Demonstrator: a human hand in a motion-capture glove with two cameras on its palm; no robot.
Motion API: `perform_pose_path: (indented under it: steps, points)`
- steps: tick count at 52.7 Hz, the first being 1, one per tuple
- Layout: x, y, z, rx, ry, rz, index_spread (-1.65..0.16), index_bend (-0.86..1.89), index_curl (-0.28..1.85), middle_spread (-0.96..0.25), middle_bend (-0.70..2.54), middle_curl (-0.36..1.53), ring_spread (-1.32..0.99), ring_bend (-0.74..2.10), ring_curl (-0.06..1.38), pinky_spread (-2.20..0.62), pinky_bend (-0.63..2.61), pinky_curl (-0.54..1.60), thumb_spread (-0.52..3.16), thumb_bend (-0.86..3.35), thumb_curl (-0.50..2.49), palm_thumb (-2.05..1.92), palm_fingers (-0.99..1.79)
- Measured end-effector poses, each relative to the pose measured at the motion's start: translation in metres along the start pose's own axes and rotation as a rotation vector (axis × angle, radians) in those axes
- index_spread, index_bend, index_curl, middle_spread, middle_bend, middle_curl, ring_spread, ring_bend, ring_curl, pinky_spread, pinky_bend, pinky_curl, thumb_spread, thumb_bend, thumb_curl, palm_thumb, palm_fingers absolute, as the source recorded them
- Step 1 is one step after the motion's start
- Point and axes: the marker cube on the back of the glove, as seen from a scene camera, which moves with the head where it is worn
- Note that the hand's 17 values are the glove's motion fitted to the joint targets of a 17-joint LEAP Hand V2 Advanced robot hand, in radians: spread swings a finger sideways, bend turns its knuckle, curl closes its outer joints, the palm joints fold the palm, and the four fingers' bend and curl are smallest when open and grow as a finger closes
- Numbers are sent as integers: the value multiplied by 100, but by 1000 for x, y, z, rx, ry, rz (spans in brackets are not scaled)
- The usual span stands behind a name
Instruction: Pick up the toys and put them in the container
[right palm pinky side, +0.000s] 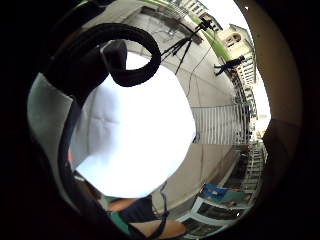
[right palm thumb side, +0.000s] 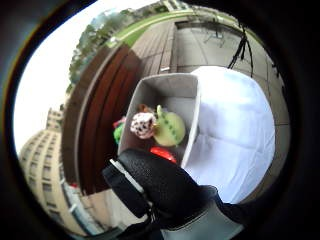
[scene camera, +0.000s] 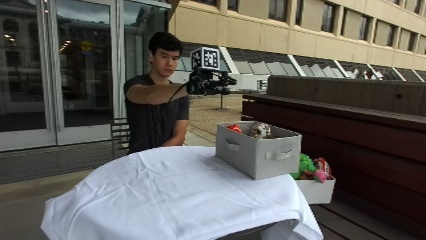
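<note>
The black-gloved right hand (scene camera: 208, 82) hovered high, apparently holding nothing, its finger state unclear; the grey fabric container (scene camera: 257, 148) lay at its four o'clock, well below.

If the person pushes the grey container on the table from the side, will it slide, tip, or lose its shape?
The grey container probably slides rather than tips: it is wide and low, on a white tablecloth that may bunch. Its walls look like fabric, so they could flex. It holds only a few toys, so it seems light. It stands near the table edge, so pushing outward is risky.
</note>
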Motion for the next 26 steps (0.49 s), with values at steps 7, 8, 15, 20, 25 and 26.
perform_pose_path:
  steps: [7, 8, 15, 20, 25, 26]
  points:
    - [42, 11, 6, 8, 11, 55, -34, 10, 13, -3, 17, 46, 0, 63, 28, -2, 140, 37, 91, -13, 22, -18, -13]
    - [49, 12, 6, 10, 9, 62, -34, 10, 13, -3, 17, 45, 0, 63, 28, -1, 140, 37, 91, -13, 21, -18, -12]
    - [85, 24, 12, 22, 16, 93, -34, 10, 13, -4, 18, 44, 1, 61, 28, -1, 138, 36, 91, -13, 18, -18, -12]
    - [105, 30, 18, 21, 15, 106, -34, 10, 14, -4, 18, 43, 1, 60, 28, 0, 138, 35, 91, -12, 17, -18, -11]
    - [116, 44, 22, 25, 15, 137, -34, 10, 14, -5, 19, 43, 0, 59, 27, 0, 136, 34, 91, -12, 16, -18, -11]
    - [118, 46, 23, 24, 16, 139, -34, 10, 14, -5, 19, 42, 0, 59, 27, 0, 136, 34, 91, -12, 15, -17, -11]
